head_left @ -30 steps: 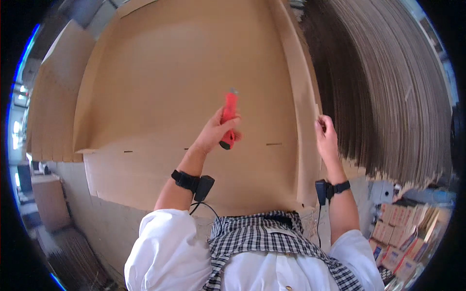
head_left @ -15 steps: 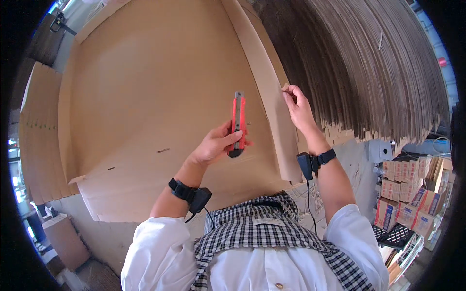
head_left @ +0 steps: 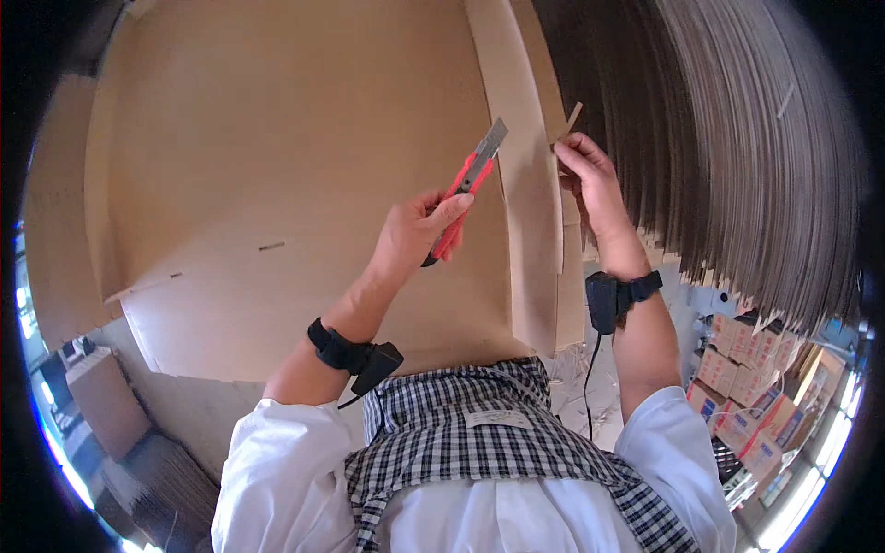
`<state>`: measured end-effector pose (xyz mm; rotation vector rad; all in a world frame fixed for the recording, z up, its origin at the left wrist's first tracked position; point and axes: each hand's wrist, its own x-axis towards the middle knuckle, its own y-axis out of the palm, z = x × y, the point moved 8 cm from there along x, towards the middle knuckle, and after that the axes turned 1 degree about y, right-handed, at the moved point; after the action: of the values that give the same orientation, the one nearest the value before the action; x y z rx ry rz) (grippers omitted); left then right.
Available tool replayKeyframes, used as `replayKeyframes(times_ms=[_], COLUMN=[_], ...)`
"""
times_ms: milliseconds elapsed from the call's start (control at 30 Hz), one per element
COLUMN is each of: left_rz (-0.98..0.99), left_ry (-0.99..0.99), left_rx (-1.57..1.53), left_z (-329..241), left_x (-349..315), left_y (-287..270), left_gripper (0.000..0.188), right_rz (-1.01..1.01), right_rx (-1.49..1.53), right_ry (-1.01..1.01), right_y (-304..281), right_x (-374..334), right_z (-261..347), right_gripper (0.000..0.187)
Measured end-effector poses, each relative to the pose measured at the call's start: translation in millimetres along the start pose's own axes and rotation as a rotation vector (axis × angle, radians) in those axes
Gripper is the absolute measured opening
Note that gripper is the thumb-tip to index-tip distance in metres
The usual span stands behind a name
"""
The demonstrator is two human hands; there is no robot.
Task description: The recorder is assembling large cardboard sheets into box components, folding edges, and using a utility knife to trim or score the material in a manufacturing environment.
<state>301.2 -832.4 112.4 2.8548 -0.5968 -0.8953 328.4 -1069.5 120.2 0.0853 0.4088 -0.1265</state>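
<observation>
My left hand [head_left: 406, 238] is wrapped round a red and black utility knife [head_left: 468, 181]. The knife's metal blade is out and points up and to the right, above a large brown cardboard sheet [head_left: 304, 138]. Along the sheet's right side runs a long folded flap [head_left: 530, 221]. Just beyond the flap's outer edge, my right hand [head_left: 597, 184] is closed, with thumb and fingers pinching a thin cardboard strip [head_left: 574, 117] that sticks up past the fingertips. Two small slots show in the sheet at the lower left.
A tall stack of cardboard sheets [head_left: 737, 138] stands close by on the right. More cardboard [head_left: 60, 230] leans at the left. Printed cartons [head_left: 742, 369] are piled at the lower right, and a brown bundle [head_left: 106, 401] stands at the lower left.
The knife has tilted to the right, and its blade shows longer. My right hand has risen slightly, and the strip now stands out from its fingers. The whole view has shifted.
</observation>
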Motion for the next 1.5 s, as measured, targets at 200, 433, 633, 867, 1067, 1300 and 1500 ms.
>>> replayKeyframes(times_ms=[200, 433, 633, 867, 1067, 1300, 1500], left_rz=[-0.079, 0.106, 0.219, 0.322, 0.257, 0.256, 0.273], left_ry=[-0.009, 0.135, 0.028, -0.015, 0.004, 0.113, 0.063], left_rx=[-0.043, -0.018, 0.052, 0.151, 0.118, 0.378, 0.469], left_z=[15, 2, -16, -35, -68, -91, -101], left_x=[-3, -7, -7, -2, 0, 3, -2], left_y=[-24, -23, -20, -7, -3, 9, 15], left_gripper=[0.037, 0.035, 0.042, 0.048, 0.045, 0.04, 0.039], right_rz=[0.015, -0.174, -0.212, -0.133, -0.237, -0.233, -0.275], right_rx=[0.241, -0.021, -0.269, -0.459, -0.606, -0.761, -0.42], right_ry=[0.115, 0.037, -0.067, -0.121, -0.12, -0.151, -0.116], right_y=[6, 16, 12, 24, 31, 38, 13], right_x=[8, -14, -51, -47, -84, -118, -85], right_z=[-14, 7, 5, 29, 14, 5, 3], right_gripper=[0.006, 0.018, 0.029, 0.036, 0.028, 0.023, 0.028])
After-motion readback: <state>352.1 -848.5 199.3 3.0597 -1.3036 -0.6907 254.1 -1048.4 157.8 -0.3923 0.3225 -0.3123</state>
